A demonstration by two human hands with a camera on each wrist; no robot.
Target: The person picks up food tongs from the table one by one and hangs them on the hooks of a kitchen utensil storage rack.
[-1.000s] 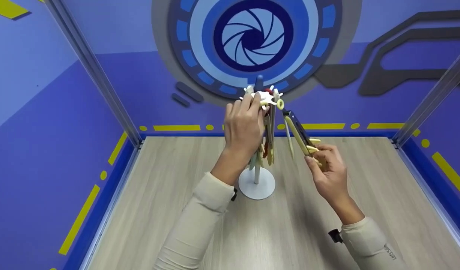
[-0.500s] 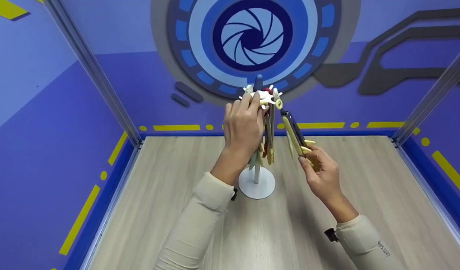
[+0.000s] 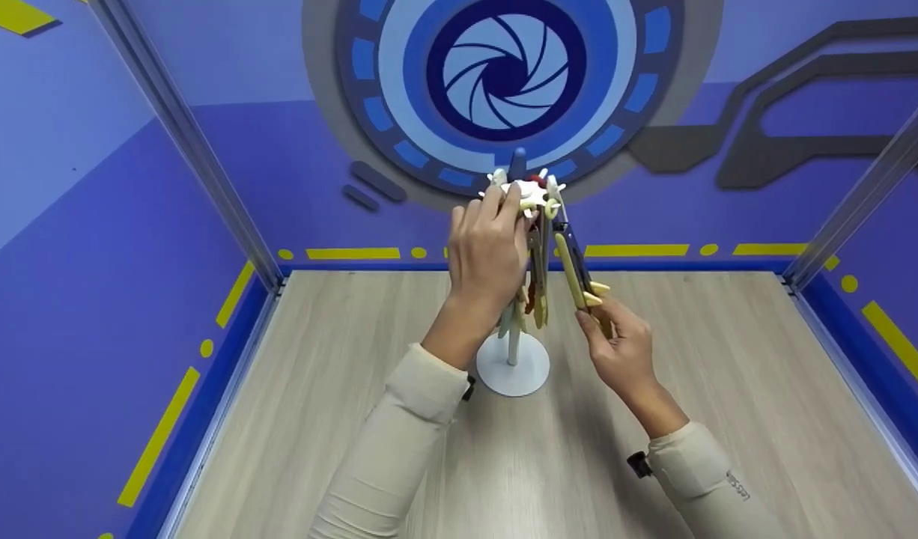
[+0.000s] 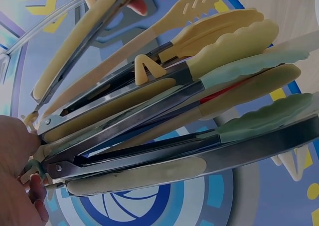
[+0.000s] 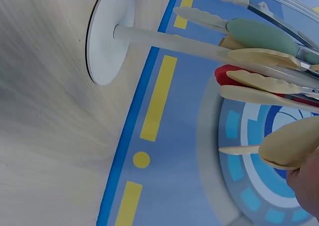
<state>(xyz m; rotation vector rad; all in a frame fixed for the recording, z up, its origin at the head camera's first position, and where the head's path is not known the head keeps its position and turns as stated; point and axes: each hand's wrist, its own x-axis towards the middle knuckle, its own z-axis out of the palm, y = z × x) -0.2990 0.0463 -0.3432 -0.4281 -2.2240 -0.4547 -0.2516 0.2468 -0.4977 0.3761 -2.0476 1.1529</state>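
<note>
A white utensil stand point(image 3: 532, 195) with a hooked top and round base stands upright on the table. My left hand point(image 3: 485, 258) grips its top from the left, fingers curled over the hooks. To the right, my right hand point(image 3: 625, 348) holds yellow kitchen tongs point(image 3: 570, 269) near their heads. Their pull ring is up at the hooks, and the handle slants down to my hand. In the right wrist view, one broad tan tongs head point(image 5: 286, 141) shows by my fingers. Several tongs point(image 4: 234, 47) and a slotted spatula point(image 4: 187, 9) hang close together below my left hand.
The wood-grain table point(image 3: 339, 419) is bounded by blue and purple printed panels, with metal posts point(image 3: 182, 142) at the corners. Behind the stand is the back panel point(image 3: 369, 239). Green-headed tongs point(image 4: 269, 116) hang among the others.
My right hand has moved left, bringing the yellow tongs closer to the stand and more upright. My left hand has stayed on the stand's top.
</note>
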